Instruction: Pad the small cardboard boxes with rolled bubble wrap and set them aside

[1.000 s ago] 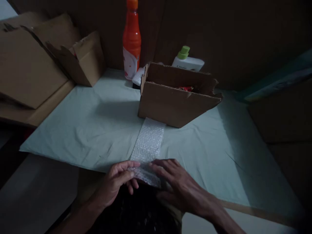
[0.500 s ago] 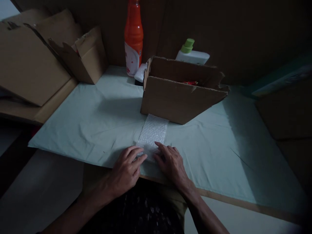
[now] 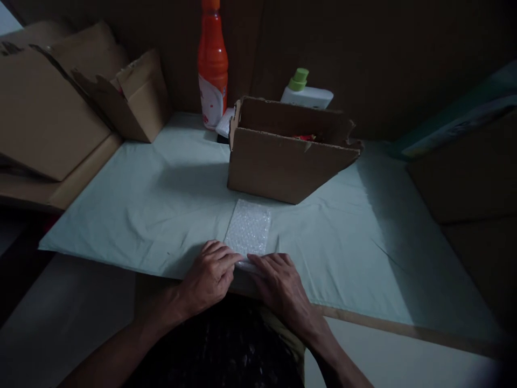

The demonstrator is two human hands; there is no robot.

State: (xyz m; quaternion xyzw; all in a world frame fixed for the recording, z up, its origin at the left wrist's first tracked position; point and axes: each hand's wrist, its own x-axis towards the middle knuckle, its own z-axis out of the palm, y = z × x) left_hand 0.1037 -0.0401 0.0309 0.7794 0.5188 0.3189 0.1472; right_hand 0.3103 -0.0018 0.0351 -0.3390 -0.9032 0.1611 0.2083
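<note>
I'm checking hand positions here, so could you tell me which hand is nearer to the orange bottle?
Left. The left hand rests on the bubble wrap's near edge, more directly below the orange bottle; the right hand lies further right and slightly nearer the person.

Dim, underexposed view, perhaps slightly soft

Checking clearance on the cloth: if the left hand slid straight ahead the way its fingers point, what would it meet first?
Probably the bubble wrap, which the left hand already touches at its near edge; farther on stands the open cardboard box.
</note>
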